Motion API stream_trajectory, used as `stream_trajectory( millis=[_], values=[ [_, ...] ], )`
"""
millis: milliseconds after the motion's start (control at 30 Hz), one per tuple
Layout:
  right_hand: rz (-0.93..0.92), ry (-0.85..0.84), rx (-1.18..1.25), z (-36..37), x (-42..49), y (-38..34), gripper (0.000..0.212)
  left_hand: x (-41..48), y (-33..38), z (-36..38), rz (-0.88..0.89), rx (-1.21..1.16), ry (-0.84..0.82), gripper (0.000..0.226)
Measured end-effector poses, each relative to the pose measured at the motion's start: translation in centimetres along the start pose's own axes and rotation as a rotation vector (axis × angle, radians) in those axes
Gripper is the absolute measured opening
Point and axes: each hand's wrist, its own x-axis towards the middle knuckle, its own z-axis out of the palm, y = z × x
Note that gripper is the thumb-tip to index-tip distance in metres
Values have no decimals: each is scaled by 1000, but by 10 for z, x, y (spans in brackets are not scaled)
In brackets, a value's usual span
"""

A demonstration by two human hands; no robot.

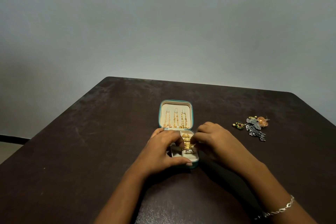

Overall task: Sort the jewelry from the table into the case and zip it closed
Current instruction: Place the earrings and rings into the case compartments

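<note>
Two hands mid-frame: left hand [163, 149] grips the jewelry case [188, 107], right hand [214, 138] pinches a gold ring [187, 145], and one slip could unseat neighbouring rings [185, 135].

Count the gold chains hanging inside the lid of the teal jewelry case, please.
3, side by side on the cream lid lining: left gold chain, middle gold chain, right gold chain. None appears hidden.

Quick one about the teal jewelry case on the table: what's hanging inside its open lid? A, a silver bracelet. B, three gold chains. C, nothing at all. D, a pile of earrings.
B: three gold chains hang side by side inside the lid of the case, while the earrings lie loose on the table to its right.
</note>
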Motion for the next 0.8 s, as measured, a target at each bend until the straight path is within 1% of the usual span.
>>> stream_trajectory(
  millis=[100,233,467,633,800],
  values=[
    [62,14,128,-6,-7,11,20,0,0,-1,-3,-6,-4,47],
    [29,-38,193,-7,-6,5,32,0,-3,0,-13,-1,5,48],
    [18,-101,223,-6,-5,1,34,1,-2,0,5,-7,0,46],
    [72,-65,292,-6,-7,3,38,1,-4,0,-26,-15,-5,47],
    [54,-123,277,-4,-7,3,37,0,-4,0,-31,-16,-9,49]
  ],
)
